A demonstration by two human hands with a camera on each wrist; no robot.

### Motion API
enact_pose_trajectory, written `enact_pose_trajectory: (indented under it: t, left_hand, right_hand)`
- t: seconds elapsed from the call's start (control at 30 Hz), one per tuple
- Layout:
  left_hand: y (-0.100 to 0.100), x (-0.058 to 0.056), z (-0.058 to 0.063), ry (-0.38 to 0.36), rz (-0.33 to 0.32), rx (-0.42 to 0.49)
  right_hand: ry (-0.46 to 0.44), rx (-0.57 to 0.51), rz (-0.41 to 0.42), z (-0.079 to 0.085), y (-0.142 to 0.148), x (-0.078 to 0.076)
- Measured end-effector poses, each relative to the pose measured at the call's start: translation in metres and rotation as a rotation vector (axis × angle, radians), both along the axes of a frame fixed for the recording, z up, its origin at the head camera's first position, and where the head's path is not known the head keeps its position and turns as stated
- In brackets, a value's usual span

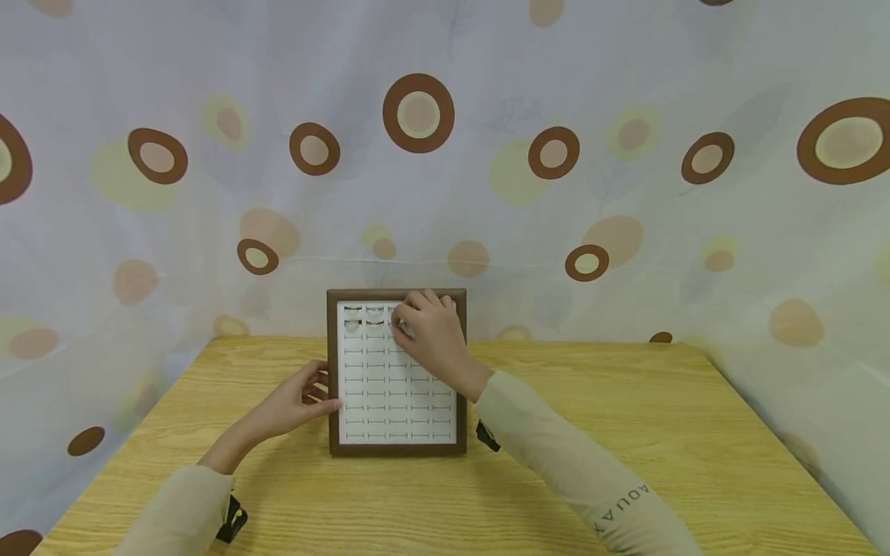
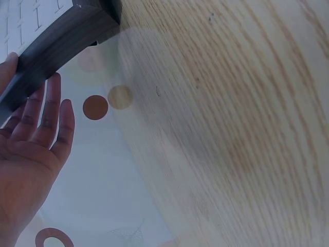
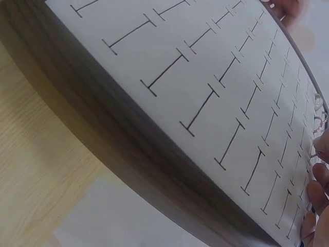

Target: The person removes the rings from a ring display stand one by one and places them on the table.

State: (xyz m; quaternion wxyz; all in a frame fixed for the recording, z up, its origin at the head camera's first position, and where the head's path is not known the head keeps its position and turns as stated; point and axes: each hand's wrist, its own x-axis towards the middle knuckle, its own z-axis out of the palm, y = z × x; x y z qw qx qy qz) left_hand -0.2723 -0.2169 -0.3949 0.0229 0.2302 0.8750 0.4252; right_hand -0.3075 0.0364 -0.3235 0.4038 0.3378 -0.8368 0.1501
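A brown wooden-framed ring display board (image 1: 397, 386) stands tilted on the table, its white face cut with rows of short I-shaped slits. Several small rings (image 1: 375, 324) sit in slits at its upper left. My left hand (image 1: 295, 400) holds the board's left edge, thumb on the front and fingers behind the frame (image 2: 56, 56). At the upper part of the board, my right hand (image 1: 434, 336) pinches a small ring against a slit in the second row; the fingers mostly hide it. In the right wrist view, the curled fingertips (image 3: 320, 188) lie close to the white face.
The wooden table (image 1: 591, 432) extends around the board on both sides. Behind it hangs a pale curtain (image 1: 487, 232) with brown ring patterns. Dark wrist straps (image 1: 232, 519) show below both sleeves.
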Motion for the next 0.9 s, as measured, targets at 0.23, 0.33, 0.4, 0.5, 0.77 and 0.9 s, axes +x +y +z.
enact_pose_trajectory:
  t: [0.23, 0.33, 0.4, 0.5, 0.77, 0.9]
  left_hand:
    - [0.0003, -0.0025, -0.0013, -0.001, 0.005, -0.006]
    - [0.0003, -0.003, -0.002, 0.001, 0.01, -0.01]
    - [0.0003, -0.0029, -0.0021, 0.002, 0.009, -0.012]
    - [0.0001, -0.0029, -0.002, -0.001, 0.005, -0.014]
    - [0.0001, -0.004, -0.0022, 0.001, 0.001, -0.012]
    - [0.0008, -0.0042, -0.0023, -0.001, 0.0, -0.012]
  right_hand:
    - [-0.013, 0.005, 0.001, 0.0018, 0.001, 0.0004]
    - [-0.018, 0.001, 0.008, 0.002, 0.0012, 0.0006]
    - [-0.02, -0.002, 0.011, 0.002, 0.0013, 0.0009]
    - [-0.024, -0.007, 0.017, 0.0023, 0.0019, 0.0014]
    - [-0.029, -0.021, 0.047, 0.0023, 0.0041, 0.0019]
    - [-0.029, -0.025, 0.055, 0.0021, 0.0046, 0.0015]
